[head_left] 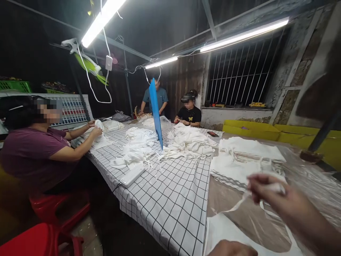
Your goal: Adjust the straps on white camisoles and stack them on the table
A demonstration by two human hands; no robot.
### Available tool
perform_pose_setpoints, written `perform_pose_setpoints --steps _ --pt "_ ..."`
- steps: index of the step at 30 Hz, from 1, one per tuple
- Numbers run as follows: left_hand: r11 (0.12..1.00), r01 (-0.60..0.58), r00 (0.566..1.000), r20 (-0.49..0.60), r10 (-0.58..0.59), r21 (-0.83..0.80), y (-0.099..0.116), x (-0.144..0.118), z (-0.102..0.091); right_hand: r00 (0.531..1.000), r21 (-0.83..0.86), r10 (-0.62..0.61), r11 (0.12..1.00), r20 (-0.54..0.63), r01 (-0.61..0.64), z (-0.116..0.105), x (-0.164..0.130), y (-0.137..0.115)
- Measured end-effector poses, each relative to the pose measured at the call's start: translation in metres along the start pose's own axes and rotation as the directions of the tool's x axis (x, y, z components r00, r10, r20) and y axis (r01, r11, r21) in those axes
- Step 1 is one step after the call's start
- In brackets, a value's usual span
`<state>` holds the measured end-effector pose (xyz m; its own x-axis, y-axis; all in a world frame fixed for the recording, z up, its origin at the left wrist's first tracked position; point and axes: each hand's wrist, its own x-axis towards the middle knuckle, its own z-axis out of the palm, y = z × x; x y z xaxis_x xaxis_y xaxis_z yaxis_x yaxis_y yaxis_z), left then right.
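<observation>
My right hand (pixel 269 193) reaches in from the lower right, its fingers pinched on a thin white cloth strip (pixel 236 206) that trails down and left over the plastic-covered table (pixel 239 199). Only the top of my left hand (pixel 230 249) shows at the bottom edge. It lies on or beside a flat white cloth piece (pixel 226 229), and its grip is hidden. A stack of flat white cloth pieces (pixel 239 160) lies just beyond my right hand.
Heaps of white cloth (pixel 190 142) cover the checked tablecloth (pixel 173 199) around an upright blue board (pixel 156 110). A white flat device (pixel 132 176) lies near the table's left edge. A person in purple (pixel 34 149) sits left, two others at the far end. Yellow bins (pixel 250 129) stand right, red stools (pixel 53 209) lower left.
</observation>
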<state>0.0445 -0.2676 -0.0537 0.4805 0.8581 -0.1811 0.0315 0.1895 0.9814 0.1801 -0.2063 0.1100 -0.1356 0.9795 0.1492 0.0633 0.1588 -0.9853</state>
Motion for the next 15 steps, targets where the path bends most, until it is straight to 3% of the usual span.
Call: perform_pose_setpoints --steps 2,4,6,7,9,11,12,15 --pt "0.929 0.092 0.996 0.036 -0.085 -0.357 0.019 -0.006 0.006 0.986 -0.191 -0.033 0.98 0.163 0.064 -0.002 -0.05 0.026" --pt "0.704 0.175 0.983 0.086 -0.16 -0.688 0.039 -0.017 0.009 0.953 -0.255 0.026 0.965 0.3 0.054 -0.001 -0.097 0.049" --pt "0.573 0.128 0.989 0.057 -0.139 -0.81 0.057 -0.026 0.005 0.949 -0.181 0.114 0.982 0.293 -0.062 0.006 -0.132 0.065" --pt "0.548 0.097 0.992 0.034 -0.124 -0.831 0.062 -0.028 0.002 0.964 -0.094 0.148 0.987 0.22 -0.13 0.01 -0.143 0.072" --pt "0.541 0.1 0.992 0.041 -0.12 -0.835 0.067 -0.026 -0.005 0.978 0.094 0.205 0.975 -0.027 -0.202 0.017 -0.154 0.085" --pt "0.557 0.128 0.989 0.064 -0.133 -0.821 0.068 -0.024 -0.008 0.948 0.231 0.284 0.941 -0.144 -0.247 0.019 -0.154 0.095" --pt "0.574 0.14 0.988 0.074 -0.137 -0.807 0.067 -0.023 -0.008 0.936 0.277 0.33 0.917 -0.125 -0.287 0.018 -0.152 0.098" --pt "0.656 0.162 0.986 0.086 -0.146 -0.737 0.067 -0.021 -0.007 0.896 0.314 0.436 0.842 0.082 -0.438 0.013 -0.146 0.1"
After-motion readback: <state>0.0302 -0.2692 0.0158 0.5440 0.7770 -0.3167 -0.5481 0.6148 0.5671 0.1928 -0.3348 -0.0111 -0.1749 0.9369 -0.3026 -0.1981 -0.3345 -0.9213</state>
